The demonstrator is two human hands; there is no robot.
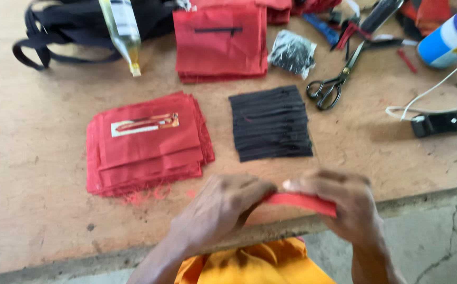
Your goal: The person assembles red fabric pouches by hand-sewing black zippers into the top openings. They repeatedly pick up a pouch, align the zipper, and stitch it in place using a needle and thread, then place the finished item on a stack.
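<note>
Red fabric piece (302, 201): pinched between left hand (223, 202) and right hand (344, 202), both hands closed on it, above surface (39, 173) edge.

The brown counter (39, 131) carries 2 stacks of red cloth (147, 142) (220, 42), black zippers (270, 123), scissors (336, 79), a bottle (123, 31) and black straps (70, 26).

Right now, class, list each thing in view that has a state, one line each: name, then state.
red fabric piece: folded, pinched between both hands
left hand: closed on the fabric
right hand: closed on the fabric
red fabric stack: piled flat, edges uneven
black zipper pile: laid flat in rows
scissors: blades shut, lying flat
bottle: lying tilted
</note>
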